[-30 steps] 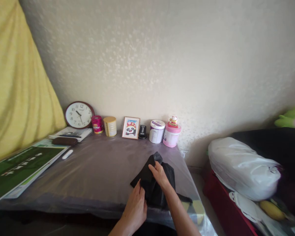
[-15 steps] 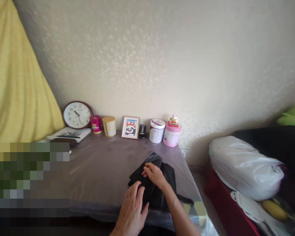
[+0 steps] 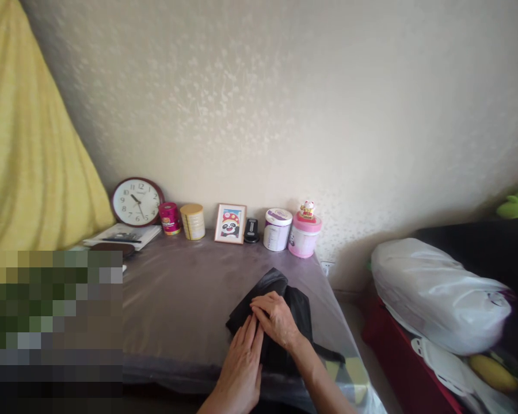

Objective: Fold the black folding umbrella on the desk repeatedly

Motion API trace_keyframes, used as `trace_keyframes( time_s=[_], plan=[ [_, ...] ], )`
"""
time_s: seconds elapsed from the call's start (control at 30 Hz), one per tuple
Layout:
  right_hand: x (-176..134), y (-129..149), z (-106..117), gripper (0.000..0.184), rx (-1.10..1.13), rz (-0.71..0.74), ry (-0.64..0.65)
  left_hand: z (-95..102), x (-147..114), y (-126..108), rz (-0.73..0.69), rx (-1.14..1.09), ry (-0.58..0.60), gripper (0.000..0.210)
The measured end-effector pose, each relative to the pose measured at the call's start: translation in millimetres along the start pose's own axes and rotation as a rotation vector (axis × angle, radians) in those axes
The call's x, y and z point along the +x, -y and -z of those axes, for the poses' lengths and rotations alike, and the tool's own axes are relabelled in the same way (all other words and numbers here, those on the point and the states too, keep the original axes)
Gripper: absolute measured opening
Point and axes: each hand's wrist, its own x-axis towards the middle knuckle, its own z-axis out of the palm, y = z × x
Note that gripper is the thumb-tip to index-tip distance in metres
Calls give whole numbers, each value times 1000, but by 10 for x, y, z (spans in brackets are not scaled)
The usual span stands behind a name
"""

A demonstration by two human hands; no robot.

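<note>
A soft, faintly shiny black folded sheet (image 3: 300, 307) lies on the table near its right front corner, layered and creased, with a narrow strip trailing right. Whether it is a bag or cloth I cannot tell. My left hand (image 3: 240, 362) lies along its near left part, fingers stretched out close together. Just beyond, my right hand (image 3: 277, 319) rests on the sheet's middle, fingers bent and pressed together, gripping at a fold. Both hands' fingertips meet or nearly touch there. The right thumb and the sheet's middle are partly hidden.
Along the wall stand a clock (image 3: 138, 201), a magenta can (image 3: 170, 219), a yellow-lidded can (image 3: 192, 223), a framed panda picture (image 3: 230, 224) and two tubs, the pink tub (image 3: 304, 237) topped by a figurine. Right of the table sits a white plastic bag (image 3: 435, 293).
My left hand has moved forward and its fingers have come together. My right hand has drawn slightly nearer and curled, so the fingertips now meet. The black sheet has hardly moved.
</note>
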Motion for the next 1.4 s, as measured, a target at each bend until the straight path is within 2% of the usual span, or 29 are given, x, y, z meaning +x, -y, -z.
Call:
trace_keyframes(
  time_s=[0.13,0.3,0.43,0.53,0.6,0.63,0.7,0.8,0.93,1.07,1.2,1.27,1.4],
  plan=[
    [49,-260,-50,25,-64,3,-36,0,1,1,26,-9,19,84],
    [274,-596,-124,26,-126,-96,-78,-42,4,30,33,-29,12,86],
    [430,-761,-81,27,-162,-181,-96,-84,10,38,41,-73,-33,90],
    [413,-693,13,29,-165,-196,-199,-93,15,38,46,-84,-33,90],
    [317,-545,54,30,-115,-117,-232,-95,14,42,33,-80,-23,88],
    [255,-460,56,30,-75,-57,-208,-97,12,47,28,-78,-20,87],
    [136,-316,18,30,-19,13,-74,-105,10,56,32,-74,-18,85],
    [81,-282,-92,28,-57,17,-19,-111,15,65,48,-65,1,83],
    [275,-548,-142,29,-140,-126,-101,-92,38,60,58,-58,17,85],
    [338,-860,26,30,-151,-360,-246,-85,46,69,56,-65,22,86],
    [-56,-1066,304,37,-31,-656,-443,-118,11,84,30,-86,-50,86],
    [-328,-1096,410,37,2,-725,-503,-132,-9,85,27,-109,-95,87],
    [-710,-990,469,37,197,-886,-412,-126,-16,85,17,-147,-119,89]
  ],
)
